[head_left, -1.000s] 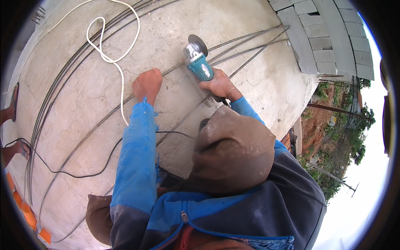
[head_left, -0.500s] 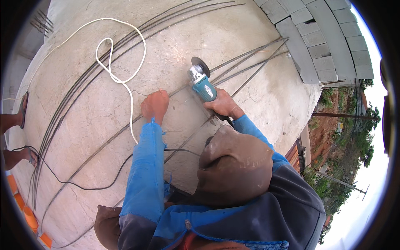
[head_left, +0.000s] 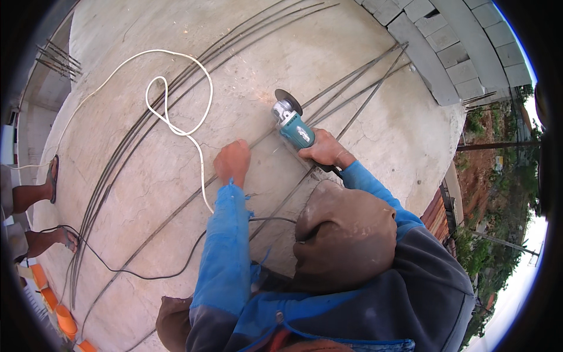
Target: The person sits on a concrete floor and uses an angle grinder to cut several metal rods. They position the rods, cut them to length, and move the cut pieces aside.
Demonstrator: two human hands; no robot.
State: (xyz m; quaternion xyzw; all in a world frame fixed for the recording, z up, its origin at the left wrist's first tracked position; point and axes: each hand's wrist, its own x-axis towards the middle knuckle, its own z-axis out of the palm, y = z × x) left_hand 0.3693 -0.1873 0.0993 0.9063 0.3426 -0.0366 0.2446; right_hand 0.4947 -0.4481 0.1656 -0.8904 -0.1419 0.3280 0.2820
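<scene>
A teal angle grinder [head_left: 298, 132] is gripped around its body by my right hand [head_left: 326, 148]. Its dark cutting disc [head_left: 289, 101] is at the front end, near a long steel rebar [head_left: 156, 227] that runs diagonally over the floor. Faint orange sparks scatter beyond the disc. Closed into a fist, my left hand [head_left: 233, 161] is on the same rebar, left of the grinder; the fingers' undersides are hidden. The contact point between disc and rebar cannot be made out clearly.
Several long rebars [head_left: 136, 128] curve along the left, under a looped white cord [head_left: 212, 97]. More bars lie toward stacked grey blocks [head_left: 451, 56]. A black cable [head_left: 141, 276] crosses the floor. Another person's sandalled feet [head_left: 54, 179] stand at left, near orange pipe pieces [head_left: 65, 321].
The whole view has shifted slightly, so everything sits a little lower and further right. Both hands keep their holds, and sparks show in both frames.
</scene>
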